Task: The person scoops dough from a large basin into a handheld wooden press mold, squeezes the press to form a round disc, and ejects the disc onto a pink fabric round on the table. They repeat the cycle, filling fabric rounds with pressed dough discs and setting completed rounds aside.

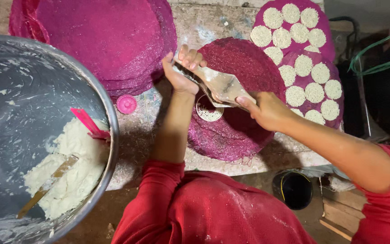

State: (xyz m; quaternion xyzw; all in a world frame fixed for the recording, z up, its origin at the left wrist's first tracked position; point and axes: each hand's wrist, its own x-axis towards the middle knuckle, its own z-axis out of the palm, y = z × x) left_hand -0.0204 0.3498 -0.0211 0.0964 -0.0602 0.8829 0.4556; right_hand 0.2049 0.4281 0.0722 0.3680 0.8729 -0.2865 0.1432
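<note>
My left hand (182, 68) and my right hand (266, 110) both grip a metal press (220, 86), one at each end, above a round dark pink mesh mat (244, 131). Under the press a small round white noodle disc (209, 113) lies on that mat. Both sleeves are red.
A large metal bowl (109, 108) at left holds white dough (75, 171), a pink scraper (89, 123) and a wooden stick (46, 186). A stack of pink mats (104, 36) lies at the back. Mats at right (326, 58) carry several white discs. A pink cap (126, 104) and a black container (293, 190) are nearby.
</note>
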